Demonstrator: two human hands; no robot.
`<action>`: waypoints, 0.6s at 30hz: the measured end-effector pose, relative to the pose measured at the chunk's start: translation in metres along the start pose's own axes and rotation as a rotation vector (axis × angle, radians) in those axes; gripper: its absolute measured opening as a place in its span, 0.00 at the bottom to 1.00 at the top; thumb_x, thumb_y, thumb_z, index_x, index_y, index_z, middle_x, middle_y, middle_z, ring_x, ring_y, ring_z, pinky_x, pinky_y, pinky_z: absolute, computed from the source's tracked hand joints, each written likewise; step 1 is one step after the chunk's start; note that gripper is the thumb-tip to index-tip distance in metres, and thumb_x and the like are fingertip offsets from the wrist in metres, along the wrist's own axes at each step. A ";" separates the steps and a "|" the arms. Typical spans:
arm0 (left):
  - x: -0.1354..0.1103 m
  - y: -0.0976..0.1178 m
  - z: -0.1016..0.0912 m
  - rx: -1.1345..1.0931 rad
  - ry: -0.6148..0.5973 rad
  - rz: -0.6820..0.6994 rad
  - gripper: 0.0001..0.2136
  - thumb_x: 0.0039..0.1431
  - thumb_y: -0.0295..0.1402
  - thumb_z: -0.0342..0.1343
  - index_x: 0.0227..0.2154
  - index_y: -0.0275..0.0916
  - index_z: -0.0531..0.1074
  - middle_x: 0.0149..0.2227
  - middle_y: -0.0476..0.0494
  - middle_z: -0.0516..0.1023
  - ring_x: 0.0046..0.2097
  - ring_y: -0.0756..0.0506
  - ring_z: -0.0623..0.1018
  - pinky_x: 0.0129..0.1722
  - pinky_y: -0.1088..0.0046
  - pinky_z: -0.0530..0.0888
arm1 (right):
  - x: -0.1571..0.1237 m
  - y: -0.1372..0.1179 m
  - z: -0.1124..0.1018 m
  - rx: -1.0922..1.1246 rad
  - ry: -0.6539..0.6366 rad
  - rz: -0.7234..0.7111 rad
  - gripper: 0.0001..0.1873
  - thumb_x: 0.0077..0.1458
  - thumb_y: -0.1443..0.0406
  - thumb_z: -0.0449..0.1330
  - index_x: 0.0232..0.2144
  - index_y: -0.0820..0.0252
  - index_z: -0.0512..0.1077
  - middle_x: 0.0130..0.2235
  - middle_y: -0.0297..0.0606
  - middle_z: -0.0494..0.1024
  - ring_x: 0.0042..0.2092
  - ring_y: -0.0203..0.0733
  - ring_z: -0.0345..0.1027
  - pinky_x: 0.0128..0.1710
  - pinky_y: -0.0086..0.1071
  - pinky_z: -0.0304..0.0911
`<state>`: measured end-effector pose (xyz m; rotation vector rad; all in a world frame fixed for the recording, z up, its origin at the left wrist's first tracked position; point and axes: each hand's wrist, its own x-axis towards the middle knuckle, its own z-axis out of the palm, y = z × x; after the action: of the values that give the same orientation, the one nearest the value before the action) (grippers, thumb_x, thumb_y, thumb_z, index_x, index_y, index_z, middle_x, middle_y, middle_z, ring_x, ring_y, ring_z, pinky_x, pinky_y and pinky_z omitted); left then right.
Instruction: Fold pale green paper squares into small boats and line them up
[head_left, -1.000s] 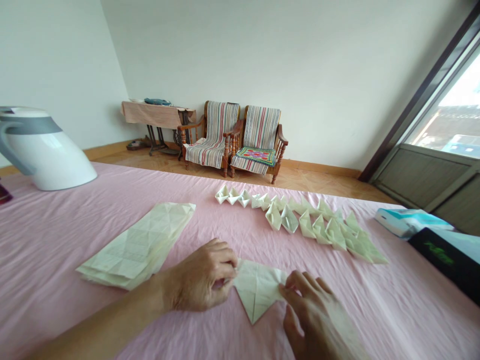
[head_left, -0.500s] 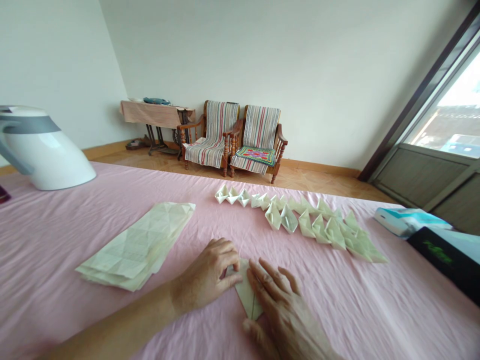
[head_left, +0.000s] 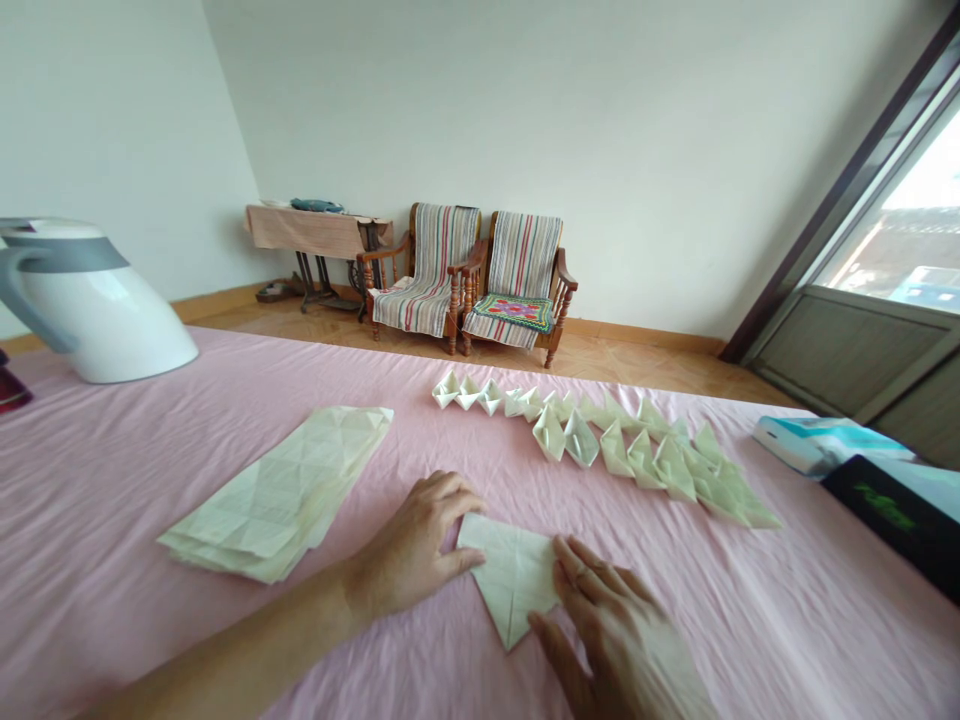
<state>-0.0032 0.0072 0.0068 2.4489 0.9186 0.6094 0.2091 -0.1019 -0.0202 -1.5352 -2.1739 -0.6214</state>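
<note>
A folded paper (head_left: 511, 570), pale and pointed toward me, lies on the pink cloth between my hands. Creases run across it, one down its middle. At its left corner, my left hand (head_left: 420, 545) holds the edge with its thumb and curled fingers. My right hand (head_left: 611, 620) grips the right side, fingers over the corner and thumb at the lower edge. Beyond them stand rows of folded paper boats (head_left: 645, 455). To the left of my left hand lies a stack of creased paper sheets (head_left: 281, 490).
A white and grey jug (head_left: 127, 310) stands at the left of the pink cloth (head_left: 360, 660). On the right are a blue and white packet (head_left: 817, 440) and a black box (head_left: 892, 515). Two wooden armchairs (head_left: 517, 275) stand by the far wall.
My right hand has slid to the right, off the middle of the folded paper, and more of its surface shows. My left hand has stayed at the left corner.
</note>
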 end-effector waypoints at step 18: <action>0.007 -0.004 0.002 -0.115 0.052 -0.025 0.09 0.46 0.20 0.63 0.25 0.37 0.69 0.34 0.49 0.73 0.40 0.45 0.72 0.44 0.68 0.66 | -0.009 0.013 0.007 0.243 -0.089 0.316 0.10 0.58 0.62 0.55 0.41 0.58 0.70 0.40 0.46 0.78 0.41 0.54 0.73 0.39 0.47 0.67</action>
<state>0.0003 0.0141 0.0050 2.3267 0.9068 0.7008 0.2240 -0.1012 -0.0297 -1.7453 -1.9241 -0.1837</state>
